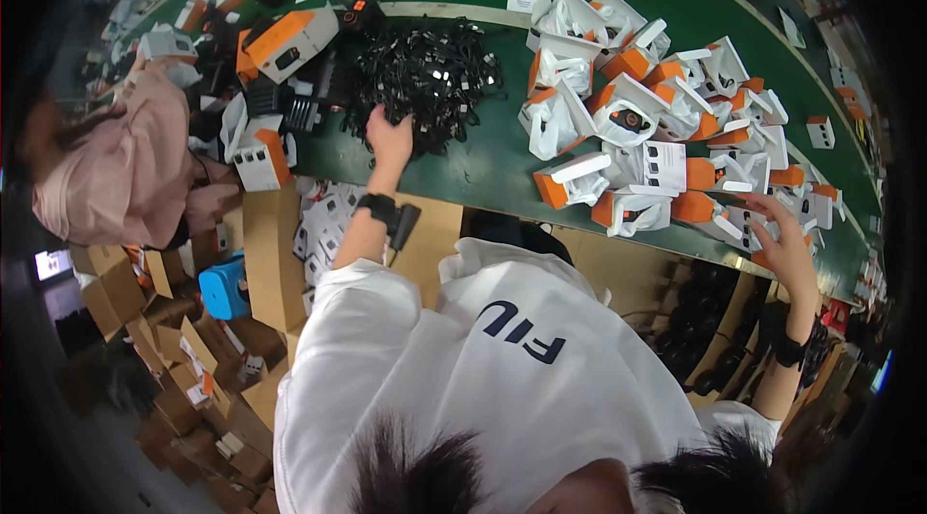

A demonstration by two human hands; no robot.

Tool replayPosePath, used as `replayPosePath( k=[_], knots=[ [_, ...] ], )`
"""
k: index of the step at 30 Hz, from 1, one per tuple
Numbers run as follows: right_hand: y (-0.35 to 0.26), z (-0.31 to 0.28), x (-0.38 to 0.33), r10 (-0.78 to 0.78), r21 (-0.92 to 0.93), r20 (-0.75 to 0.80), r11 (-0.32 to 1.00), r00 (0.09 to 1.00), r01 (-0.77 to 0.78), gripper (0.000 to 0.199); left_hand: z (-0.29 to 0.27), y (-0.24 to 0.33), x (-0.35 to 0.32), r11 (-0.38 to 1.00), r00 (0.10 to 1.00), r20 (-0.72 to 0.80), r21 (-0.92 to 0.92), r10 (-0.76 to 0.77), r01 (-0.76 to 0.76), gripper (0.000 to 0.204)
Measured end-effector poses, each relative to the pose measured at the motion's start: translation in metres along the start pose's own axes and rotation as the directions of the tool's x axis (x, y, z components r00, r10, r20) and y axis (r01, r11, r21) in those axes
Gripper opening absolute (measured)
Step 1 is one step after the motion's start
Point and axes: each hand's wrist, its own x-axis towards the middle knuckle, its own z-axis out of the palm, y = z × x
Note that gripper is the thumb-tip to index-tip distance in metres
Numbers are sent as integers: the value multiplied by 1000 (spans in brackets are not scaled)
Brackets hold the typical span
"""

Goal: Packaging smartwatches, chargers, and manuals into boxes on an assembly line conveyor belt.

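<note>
My left hand [389,138] reaches into the near edge of a heap of black cables [430,75] on the green table. Its visible fingers are apart, and nothing shows held between them; some fingertips are lost among the dark cables. Farther right, my right hand [787,249] is open, its fingers stretched out over the near edge of a crowd of white and orange boxes [666,166]. Several of those boxes stand with their flaps up and white plastic bags inside. One bag shows a round black device [627,118] with an orange mark.
Left of the cables are a larger orange and white box [294,43] and an open small box [261,155]. A person in a pink top [130,162] works at the far left. Below lie cardboard cartons [270,258] and a blue container [224,288].
</note>
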Motion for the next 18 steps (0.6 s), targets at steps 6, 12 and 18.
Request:
replayPosePath(
  k=[6, 12, 18],
  knots=[
    [-39, -11, 0, -14, 7, -32, 1000, 999, 14, 32, 3, -32, -65, 988, 989, -119, 114, -93, 106, 67],
    [-99, 0, 72, 3, 118, 148, 993, 989, -21, 30, 6, -53, -59, 963, 961, -174, -204, -214, 178, 59],
    [-114, 21, 224, -342, -52, 355, 922, 870, 384, 24, 13, -35, -64, 903, 925, -277, -408, -261, 133, 61]
  ],
)
